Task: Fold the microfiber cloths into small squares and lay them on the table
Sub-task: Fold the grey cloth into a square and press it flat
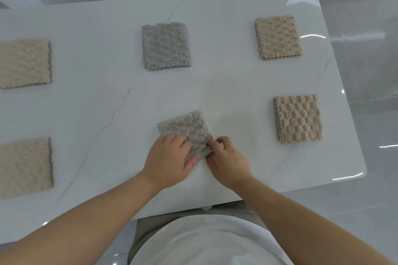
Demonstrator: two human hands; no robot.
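surface: glossy white table (215, 84) with faint grey veining; pale shiny floor (366, 66) beyond its right edge. the worked cloth (187, 127) lies near the table's front edge, about centre. all positions below are taken from this cloth.

orientation: folded to a near-square, so no clear long axis. it sits skewed to the table edges, far edge rising toward the right, one corner pointing away and right.

look: greyish-beige, nubbly bobble texture, thick layered edges.

hands: left hand (170, 161) lies on its near left part, fingers curved over the top, thumb at the near edge, holding it. right hand (226, 161) pinches the near right edge with curled fingers.

other folded squares, flat, all well apart:
- grey square (165, 46) behind it
- beige square a (277, 36) behind and right
- beige square b (298, 118) to the right
- beige square c (24, 166) to the left, cut by the frame
- beige square d (23, 63) behind and left, also cut
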